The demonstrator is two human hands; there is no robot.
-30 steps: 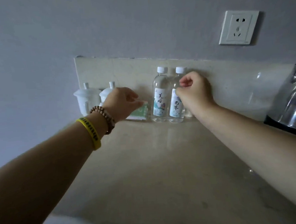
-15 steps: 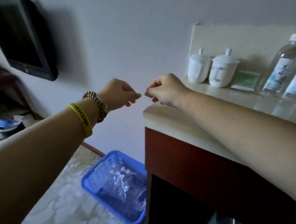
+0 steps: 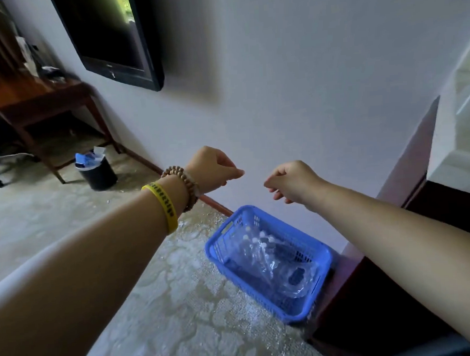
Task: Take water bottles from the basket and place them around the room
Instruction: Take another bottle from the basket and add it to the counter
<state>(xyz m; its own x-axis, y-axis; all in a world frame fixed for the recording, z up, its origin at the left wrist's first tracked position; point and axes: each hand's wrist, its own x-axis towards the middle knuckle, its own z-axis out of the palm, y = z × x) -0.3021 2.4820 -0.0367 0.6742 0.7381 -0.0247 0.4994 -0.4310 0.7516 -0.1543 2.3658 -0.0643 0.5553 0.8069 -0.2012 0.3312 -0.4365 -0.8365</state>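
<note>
On the patterned carpet (image 3: 153, 306), set against the foot of the pale wall (image 3: 304, 63) and touching the side of a dark wooden cabinet (image 3: 373, 293), stands the blue plastic basket (image 3: 219, 247). Inside it lie the water bottles (image 3: 263, 247), clear, with small white caps, bundled in see-through wrap. Both bare forearms reach out above the floor, well above the basket. The left hand (image 3: 214, 168) hangs with its grip loosely curled, thumb near the forefinger, holding nothing; a yellow wristband (image 3: 164, 207) and a wooden bead bracelet (image 3: 185, 186) sit on that wrist. The right hand (image 3: 292, 184) is near it but apart from it, knuckles up, its grip also loosely curled and empty. Neither hand touches the basket or a bottle. Farther off to the left, a black television (image 3: 109, 34) is mounted on the wall, a brown wooden desk (image 3: 39, 99) stands under it, and a dark waste bin (image 3: 97, 172) sits on the floor just beside a leg of the desk.
</note>
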